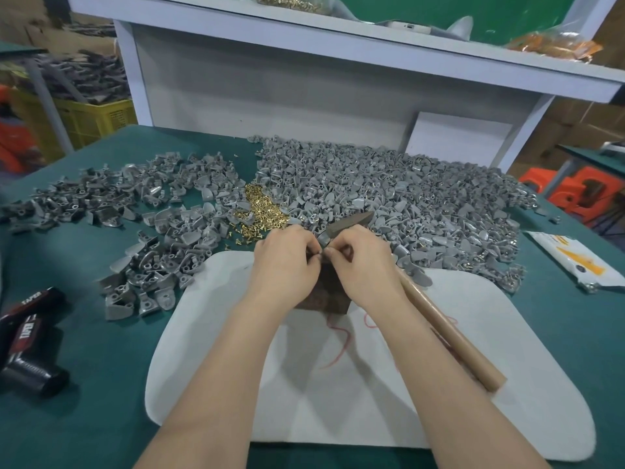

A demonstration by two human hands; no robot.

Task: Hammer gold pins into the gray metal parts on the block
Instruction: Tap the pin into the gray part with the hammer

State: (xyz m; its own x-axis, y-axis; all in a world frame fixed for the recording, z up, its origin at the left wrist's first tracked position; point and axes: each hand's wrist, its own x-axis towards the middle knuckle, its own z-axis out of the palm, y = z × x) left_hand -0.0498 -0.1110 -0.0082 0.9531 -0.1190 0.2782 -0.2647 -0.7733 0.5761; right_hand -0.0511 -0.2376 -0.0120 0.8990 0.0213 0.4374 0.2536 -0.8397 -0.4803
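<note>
Head view. The block (333,292), dark brown with a mottled, speckled face, stands on a white pad (473,350) at table centre, mostly hidden by the hands. Left hand (287,262) and right hand (362,265) meet over its top, fingertips pinched together on a small gray metal part (324,239); any pin there cannot be made out. The right hand also carries a hammer (439,326), wooden handle trailing near-right. Loose gold pins (262,208) lie just beyond, between heaps of gray parts (389,191).

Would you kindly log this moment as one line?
left hand + right hand: pinching part over block | hammer: under right hand | gold pins: piled behind
</note>
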